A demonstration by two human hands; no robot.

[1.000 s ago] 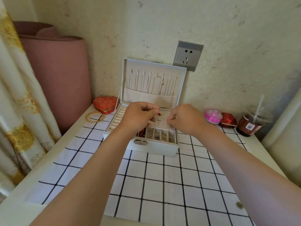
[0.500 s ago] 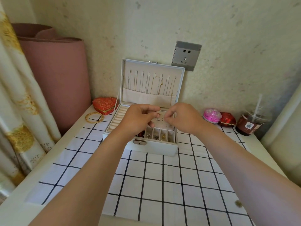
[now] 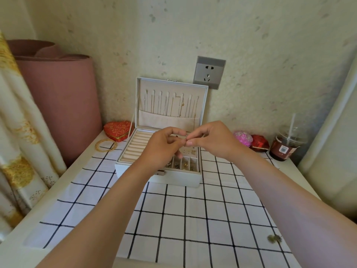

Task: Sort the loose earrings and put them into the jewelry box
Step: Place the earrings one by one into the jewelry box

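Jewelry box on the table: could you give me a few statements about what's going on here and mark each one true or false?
1. The jewelry box has its lid standing open. True.
2. The left hand and the right hand pinch a tiny earring between their fingertips above the box. True.
3. The gold bangles lie inside the box. False: they lie on the table to the left of it, near the red heart-shaped case.
4. The drink cup stands at the table's left edge. False: it stands at the back right, by the wall.
5. A small loose piece lies on the checked cloth by the right forearm. True.
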